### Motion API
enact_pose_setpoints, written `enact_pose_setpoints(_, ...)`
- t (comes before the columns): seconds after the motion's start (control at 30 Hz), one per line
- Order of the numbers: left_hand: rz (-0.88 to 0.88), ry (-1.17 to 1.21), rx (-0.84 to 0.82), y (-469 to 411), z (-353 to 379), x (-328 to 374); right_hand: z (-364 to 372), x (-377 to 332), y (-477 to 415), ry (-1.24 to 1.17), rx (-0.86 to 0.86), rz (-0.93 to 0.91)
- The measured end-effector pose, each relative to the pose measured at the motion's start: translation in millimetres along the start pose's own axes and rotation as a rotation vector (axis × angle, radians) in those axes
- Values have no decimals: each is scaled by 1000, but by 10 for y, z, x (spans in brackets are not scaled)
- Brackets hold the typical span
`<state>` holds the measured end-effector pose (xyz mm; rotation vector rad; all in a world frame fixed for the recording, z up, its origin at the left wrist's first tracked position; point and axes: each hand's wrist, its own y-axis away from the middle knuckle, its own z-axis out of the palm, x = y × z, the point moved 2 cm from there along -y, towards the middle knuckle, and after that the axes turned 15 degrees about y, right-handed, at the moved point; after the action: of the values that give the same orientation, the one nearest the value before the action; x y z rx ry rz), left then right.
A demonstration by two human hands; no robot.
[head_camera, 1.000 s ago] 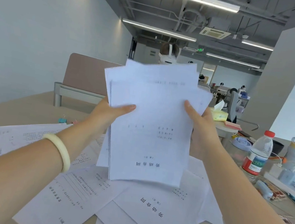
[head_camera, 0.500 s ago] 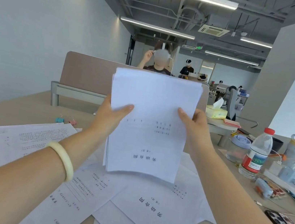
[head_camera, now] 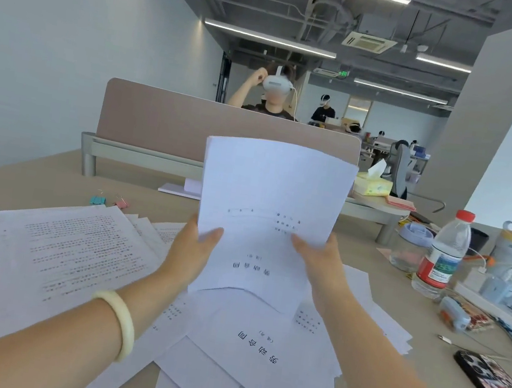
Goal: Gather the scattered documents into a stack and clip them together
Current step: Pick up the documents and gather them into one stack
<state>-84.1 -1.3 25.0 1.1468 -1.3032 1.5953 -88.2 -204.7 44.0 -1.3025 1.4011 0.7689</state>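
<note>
Stack of documents (head_camera: 265, 215) upright at frame centre, left hand (head_camera: 193, 252) and right hand (head_camera: 319, 268) each in a clenched grip on its lower side edges, loose sheets (head_camera: 52, 250) strewn over desk (head_camera: 19, 180) below, two binder clips (head_camera: 108, 202) at left, water bottle (head_camera: 443, 253) at right.
</note>
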Motion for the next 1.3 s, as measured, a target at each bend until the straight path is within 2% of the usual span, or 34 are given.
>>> enact_pose_setpoints(0.1, -44, -33, 3, 37, 21, -141, 49, 117, 30, 45, -17, 35)
enact_pose_setpoints(0.3, 22, -73, -20, -18, 59, 70, -56, -104, 12, 42, 53, -29)
enact_pose_setpoints(0.4, 15, -133, -57, 37, 92, -14, -73, 8, 68, 131, 76, 12)
enact_pose_setpoints(0.5, 27, -119, -17, 7, 119, 48, -225, 5, 82, 221, 108, 35)
enact_pose_setpoints(0.57, 27, -130, -17, -33, 153, 82, -361, 60, 32, 332, 94, 54)
enact_pose_setpoints(0.63, 5, -252, -92, -52, 212, 15, -437, 157, 27, 521, 27, 96)
enact_pose_setpoints(0.73, -80, -604, -291, -35, 346, -264, -424, 417, 110, 981, -187, 272)
enact_pose_setpoints(0.8, -132, -844, -413, 13, 442, -457, -397, 567, 194, 1141, -272, 366)
enact_pose_setpoints(0.9, -145, -1089, -440, 60, 521, -595, -408, 739, 270, 943, -228, 478)
enact_pose_setpoints(0.97, -182, -1160, -449, 61, 523, -635, -458, 770, 267, 813, -166, 510)
enact_pose_setpoints(1.1, -259, -1112, -513, 59, 496, -699, -529, 779, 235, 402, 27, 518)
enact_pose_setpoints(1.2, -236, -1093, -504, 64, 473, -702, -501, 779, 219, 117, -9, 510)
enact_pose_setpoints(1.3, -221, -1078, -499, 67, 454, -719, -438, 742, 256, 201, -6, 432)
